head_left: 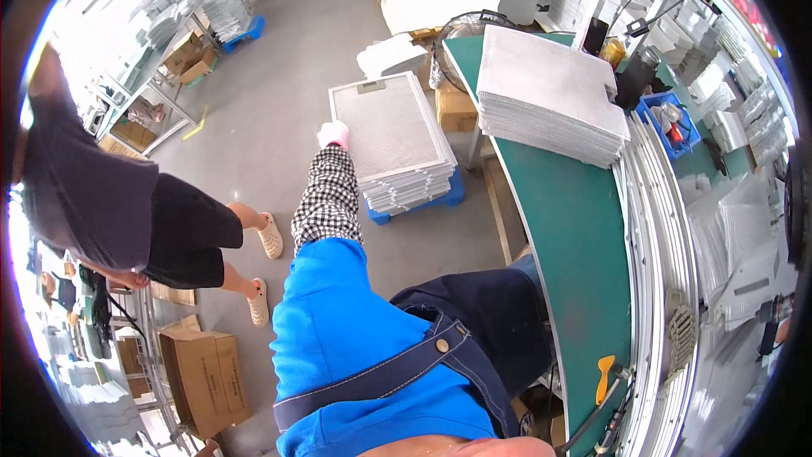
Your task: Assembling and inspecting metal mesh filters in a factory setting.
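My left hand [333, 134], in a pale glove below a checked sleeve cover, is closed on the left edge of a framed mesh panel [393, 131]. This panel lies flat on top of a stack of similar silver-framed panels [414, 190]. Under the stack sits a blue pallet [458, 189] on the floor. The far frame bar of the top panel carries a small rectangular inset. Glove and distance partly hide how the fingers wrap the frame. My right hand is out of the picture.
At right stands a green-topped bench [584, 237] bearing stacked silver mesh sheets [541, 85], long metal strips [647, 228], an orange scraper [604, 377] and a blue bin [687, 137]. A fan [457, 55] is behind the panels. Another person [186, 233] stands at left near a cardboard box [216, 377].
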The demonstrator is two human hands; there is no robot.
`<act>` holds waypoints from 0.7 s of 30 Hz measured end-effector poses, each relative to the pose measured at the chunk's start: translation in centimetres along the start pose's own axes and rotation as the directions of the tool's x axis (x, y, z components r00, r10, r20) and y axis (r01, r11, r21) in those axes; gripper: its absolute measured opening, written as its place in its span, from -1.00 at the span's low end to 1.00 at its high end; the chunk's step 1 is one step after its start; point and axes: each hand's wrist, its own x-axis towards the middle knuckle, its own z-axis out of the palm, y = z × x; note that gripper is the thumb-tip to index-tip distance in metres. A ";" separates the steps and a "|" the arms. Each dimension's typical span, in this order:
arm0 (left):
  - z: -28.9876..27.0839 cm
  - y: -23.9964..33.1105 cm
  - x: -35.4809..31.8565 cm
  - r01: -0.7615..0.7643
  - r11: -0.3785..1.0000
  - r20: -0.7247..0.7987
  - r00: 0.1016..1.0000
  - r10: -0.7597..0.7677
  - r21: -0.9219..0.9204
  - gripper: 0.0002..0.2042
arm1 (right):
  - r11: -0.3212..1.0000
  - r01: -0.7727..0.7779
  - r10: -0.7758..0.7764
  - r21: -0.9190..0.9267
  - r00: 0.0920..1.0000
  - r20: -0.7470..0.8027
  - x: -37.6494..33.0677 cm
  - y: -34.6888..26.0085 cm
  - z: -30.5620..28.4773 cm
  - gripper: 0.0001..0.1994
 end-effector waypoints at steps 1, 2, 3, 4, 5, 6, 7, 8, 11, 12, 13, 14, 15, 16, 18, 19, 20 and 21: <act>-0.5 0.2 0.0 -0.204 0.932 0.126 0.977 0.174 0.298 -0.67 | 1.000 -0.004 0.003 -0.027 0.999 -0.038 -1.4 -0.6 -0.5 -0.17; -0.9 0.4 0.0 -0.210 0.932 0.127 0.975 0.180 0.296 -0.67 | 0.998 -0.011 0.006 -0.055 0.997 -0.078 -2.9 -1.3 -1.1 -0.17; -1.1 0.8 -0.2 -0.246 0.921 0.175 0.964 0.200 0.303 -0.66 | 0.996 -0.023 0.012 -0.085 0.993 -0.119 -4.4 -2.2 -1.4 -0.18; -0.9 1.3 -0.4 -0.285 0.908 0.227 0.948 0.221 0.307 -0.65 | 0.992 -0.038 0.019 -0.118 0.987 -0.161 -6.0 -3.3 -1.7 -0.18; -1.5 0.6 0.2 -0.182 0.955 0.138 0.979 0.152 0.235 -0.61 | 0.990 -0.041 0.013 -0.134 0.980 -0.200 -7.1 -3.9 -1.3 -0.19; 0.1 3.2 -1.5 0.011 1.000 0.114 0.993 -0.013 0.015 -0.59 | 0.978 -0.096 0.046 -0.188 0.966 -0.253 -9.5 -6.1 -1.5 -0.20; 1.7 6.5 -3.8 0.208 0.957 0.142 0.973 -0.181 -0.203 -0.57 | 0.956 -0.155 0.072 -0.250 0.948 -0.311 -12.2 -9.1 -1.7 -0.20; 1.5 5.6 -1.8 0.243 0.940 -0.013 0.967 -0.253 -0.240 -0.56 | 0.955 -0.148 0.053 -0.258 0.937 -0.344 -13.3 -9.8 -1.1 -0.21; -0.4 -0.3 4.4 0.006 0.995 0.001 1.000 -0.006 -0.102 -0.66 | 0.950 -0.151 0.010 -0.273 0.890 -0.457 -18.0 -11.0 0.5 -0.23; -1.6 -2.4 5.9 -0.016 1.000 -0.027 1.000 0.015 -0.022 -0.68 | 0.949 -0.147 -0.013 -0.279 0.866 -0.499 -20.0 -11.3 0.9 -0.23; -1.3 -3.7 6.3 -0.036 0.998 -0.034 0.999 0.038 0.059 -0.69 | 0.943 -0.160 -0.025 -0.293 0.841 -0.540 -21.8 -11.8 1.3 -0.24; 5.2 0.0 1.1 0.138 0.984 0.017 0.990 -0.137 -0.115 -0.71 | 0.886 -0.272 -0.001 -0.375 0.809 -0.588 -24.0 -16.5 1.2 -0.25; 1.9 -3.5 3.6 0.045 0.995 -0.040 0.998 -0.048 -0.091 -0.72 | 0.906 -0.228 -0.047 -0.358 0.785 -0.618 -25.4 -15.6 1.6 -0.25; 4.9 -1.7 0.7 0.088 0.972 -0.129 0.985 -0.119 -0.219 -0.72 | 0.873 -0.288 -0.045 -0.395 0.758 -0.651 -27.0 -17.7 1.6 -0.26; 4.8 -0.9 -0.7 0.037 0.922 -0.281 0.947 -0.156 -0.386 -0.72 | 0.849 -0.327 -0.073 -0.415 0.705 -0.706 -30.9 -19.2 1.7 -0.27; 4.2 -0.4 -0.8 0.032 0.922 -0.285 0.946 -0.152 -0.386 -0.72 | 0.838 -0.346 -0.089 -0.423 0.677 -0.730 -32.7 -19.9 1.8 -0.27; 3.6 -0.1 -0.8 0.006 0.918 -0.323 0.935 -0.146 -0.397 -0.73 | 0.829 -0.364 -0.102 -0.425 0.649 -0.754 -34.4 -20.3 2.0 -0.28; 2.9 0.1 -0.8 -0.021 0.913 -0.360 0.922 -0.140 -0.408 -0.74 | 0.819 -0.382 -0.117 -0.428 0.619 -0.777 -36.0 -20.9 2.2 -0.29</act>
